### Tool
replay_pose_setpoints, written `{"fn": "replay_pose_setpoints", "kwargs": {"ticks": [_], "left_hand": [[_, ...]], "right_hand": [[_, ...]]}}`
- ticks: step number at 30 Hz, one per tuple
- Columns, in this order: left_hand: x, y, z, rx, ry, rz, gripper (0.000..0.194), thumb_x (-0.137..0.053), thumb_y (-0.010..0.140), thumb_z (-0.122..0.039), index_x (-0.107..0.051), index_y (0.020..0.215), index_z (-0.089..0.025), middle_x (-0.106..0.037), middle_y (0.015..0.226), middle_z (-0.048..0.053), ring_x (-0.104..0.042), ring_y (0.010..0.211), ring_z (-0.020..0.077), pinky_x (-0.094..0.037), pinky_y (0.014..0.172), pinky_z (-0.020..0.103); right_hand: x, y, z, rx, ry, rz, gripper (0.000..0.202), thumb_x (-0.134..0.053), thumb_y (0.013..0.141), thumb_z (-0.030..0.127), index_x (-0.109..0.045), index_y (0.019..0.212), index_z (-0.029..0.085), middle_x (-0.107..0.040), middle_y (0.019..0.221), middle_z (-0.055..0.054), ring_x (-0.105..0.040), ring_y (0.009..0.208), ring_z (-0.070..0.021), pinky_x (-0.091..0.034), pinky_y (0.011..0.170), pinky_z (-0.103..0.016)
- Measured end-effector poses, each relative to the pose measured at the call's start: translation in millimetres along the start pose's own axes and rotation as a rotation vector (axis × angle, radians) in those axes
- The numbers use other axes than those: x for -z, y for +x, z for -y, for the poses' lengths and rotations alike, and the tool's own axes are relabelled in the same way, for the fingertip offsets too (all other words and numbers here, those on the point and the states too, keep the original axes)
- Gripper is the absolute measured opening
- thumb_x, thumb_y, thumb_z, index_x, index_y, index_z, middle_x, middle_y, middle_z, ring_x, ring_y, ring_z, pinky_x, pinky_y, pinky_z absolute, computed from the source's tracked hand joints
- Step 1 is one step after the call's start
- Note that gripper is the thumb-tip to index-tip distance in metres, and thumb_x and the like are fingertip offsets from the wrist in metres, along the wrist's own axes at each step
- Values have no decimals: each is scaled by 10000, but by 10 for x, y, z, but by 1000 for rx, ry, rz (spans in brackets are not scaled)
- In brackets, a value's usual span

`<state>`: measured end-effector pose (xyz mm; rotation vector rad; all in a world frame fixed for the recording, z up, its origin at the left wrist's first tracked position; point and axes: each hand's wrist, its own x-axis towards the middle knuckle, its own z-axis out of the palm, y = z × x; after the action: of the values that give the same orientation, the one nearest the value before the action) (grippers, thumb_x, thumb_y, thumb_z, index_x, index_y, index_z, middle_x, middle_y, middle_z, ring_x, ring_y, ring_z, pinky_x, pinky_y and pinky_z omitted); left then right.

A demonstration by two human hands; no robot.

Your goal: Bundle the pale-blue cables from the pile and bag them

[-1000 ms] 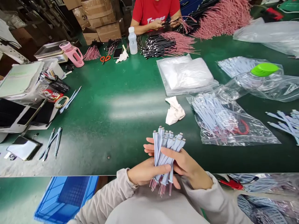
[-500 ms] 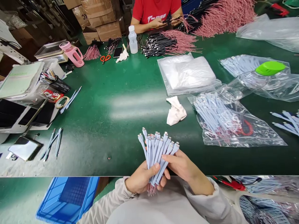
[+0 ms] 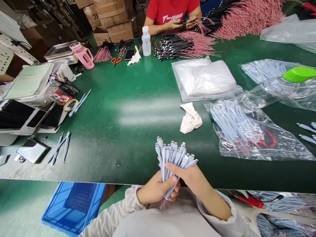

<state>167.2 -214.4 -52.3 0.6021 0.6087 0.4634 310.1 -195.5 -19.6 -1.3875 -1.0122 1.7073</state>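
A bundle of light blue cables (image 3: 172,158) with connector ends fanned upward and thin pink wires at the bottom is held in front of my body, near the table's front edge. My left hand (image 3: 158,187) is wrapped round its lower part, thumb across the front. Against the upper right of the bundle rests my right hand (image 3: 194,179), its index finger laid over the cables and its other fingers hidden behind them. A crumpled white tissue (image 3: 190,118) lies beyond the bundle.
Clear bags of blue cables (image 3: 237,128) lie right, beside a stack of plastic bags (image 3: 204,79). A person in red (image 3: 172,13) works across the green table (image 3: 103,131). Phone (image 3: 33,150) and pens are left; a blue crate (image 3: 74,207) stands below the edge.
My right index finger has moved left across the front of the cables, and the connector ends have spread a little. The view has shifted slightly, so the table items appear farther right.
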Motion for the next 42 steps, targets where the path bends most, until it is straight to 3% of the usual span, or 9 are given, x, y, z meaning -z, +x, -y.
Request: {"fn": "replay_pose_setpoints", "kwargs": {"ticks": [2,6,11,14,18,22,28,36,42], "left_hand": [[18,0,8,23,-31,35,512,-551,752,-600,-537,683,-93,-452,505,1,-387,393,56,-299,358,171],[39,-1,-15,83,-145,129,635,-430,780,-666,-587,718,-54,-485,504,34,-384,348,64,-250,318,189],[-8,-1,-127,44,-207,152,384,-599,788,-453,-489,648,-113,-358,532,-34,-331,420,40,-233,393,175],[-18,-15,-171,-24,-175,102,289,-579,825,-387,-567,902,-109,-360,590,-39,-317,450,35,-247,430,179],[9,-29,-168,-8,-170,124,355,-534,861,-351,-540,1128,-117,-359,634,-33,-313,473,34,-254,451,186],[25,-24,-154,8,-240,174,283,-536,860,-342,-559,1032,-119,-354,623,-37,-292,454,31,-224,431,182],[58,-34,-186,103,-332,298,364,-533,844,-406,-422,632,-132,-281,544,-47,-235,428,39,-157,390,179],[74,-30,-216,143,-307,308,377,-560,823,-422,-411,636,-131,-289,541,-48,-248,428,37,-178,383,168],[12,14,-204,-39,-224,107,297,-615,797,-375,-489,715,-118,-394,614,-30,-431,513,59,-435,573,238]], "right_hand": [[-11,-12,-25,-19,53,-21,315,-629,765,409,-658,1005,208,-641,1079,-56,-564,1033,-248,-423,939,-382],[18,-29,-88,-84,219,95,342,-598,788,439,-642,1024,195,-637,1085,-72,-579,1004,-248,-446,904,-389],[103,-7,3,11,42,43,356,-608,786,416,-604,1071,203,-613,1120,-61,-546,1037,-236,-443,892,-347],[170,24,117,187,24,-73,454,-597,800,370,-453,1207,231,-566,1161,-71,-557,1002,-218,-490,787,-317],[235,20,287,541,-293,-255,262,-517,853,287,-482,1111,253,-491,1206,-78,-467,1133,-220,-403,947,-375],[211,-7,440,646,-791,-284,152,-462,871,263,-606,907,233,-462,1234,-71,-399,1181,-257,-354,991,-445],[91,21,484,697,-993,-252,203,-551,812,258,-590,1003,201,-429,1293,-84,-316,1241,-273,-358,1000,-458],[1,72,493,688,-991,-295,166,-568,805,248,-615,952,188,-468,1262,-85,-328,1229,-267,-350,997,-447],[22,58,546,672,-814,-296,99,-532,822,213,-595,746,209,-504,1177,-56,-396,1146,-241,-367,947,-416]]}}
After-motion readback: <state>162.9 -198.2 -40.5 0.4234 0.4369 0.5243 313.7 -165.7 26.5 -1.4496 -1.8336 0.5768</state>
